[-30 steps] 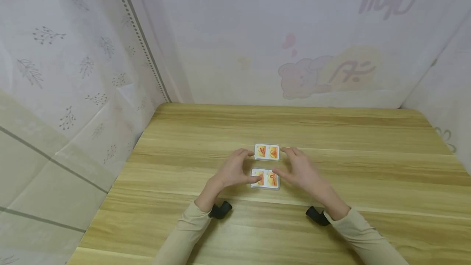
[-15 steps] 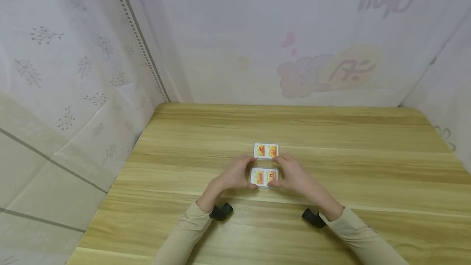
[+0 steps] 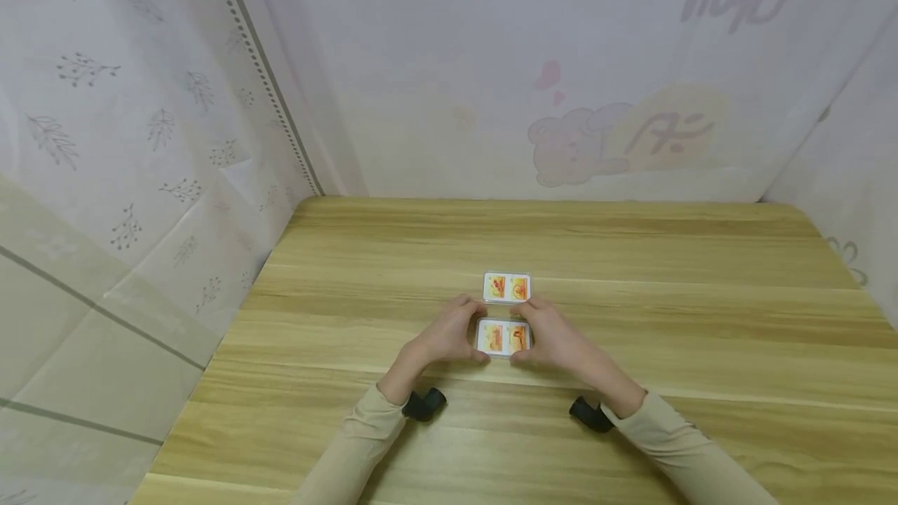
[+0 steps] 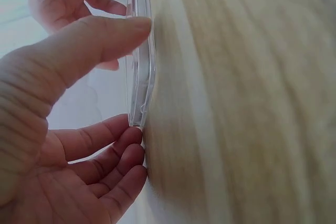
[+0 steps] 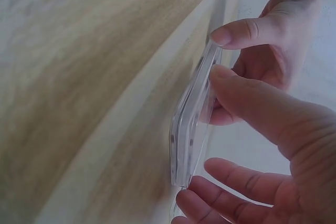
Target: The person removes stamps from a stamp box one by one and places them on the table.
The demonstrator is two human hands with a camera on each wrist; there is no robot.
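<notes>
Both hands have closed in from the far card case onto the near one since a second ago. Now the left hand (image 3: 443, 336) pinches the near clear card case (image 3: 503, 336) at its 9 o'clock end, thumb on the front edge and fingers (image 4: 118, 153) curled at the far edge, while the right hand (image 3: 554, 337) pinches the 3 o'clock end the same way. That case lies near the middle of the wooden worktop (image 3: 701, 318); the wrist views show its thin transparent edge (image 5: 191, 124) against the wood, and I cannot tell whether it has left the surface. A second card case (image 3: 507, 287), with the same orange picture cards, lies just beyond at 12 o'clock, apart from the first and untouched.

The step in hand looks like securing a two-handed grip on the near case. Lifting or sliding it next would call for even pressure from both ends, since the smooth plastic sits flush and could slip.
</notes>
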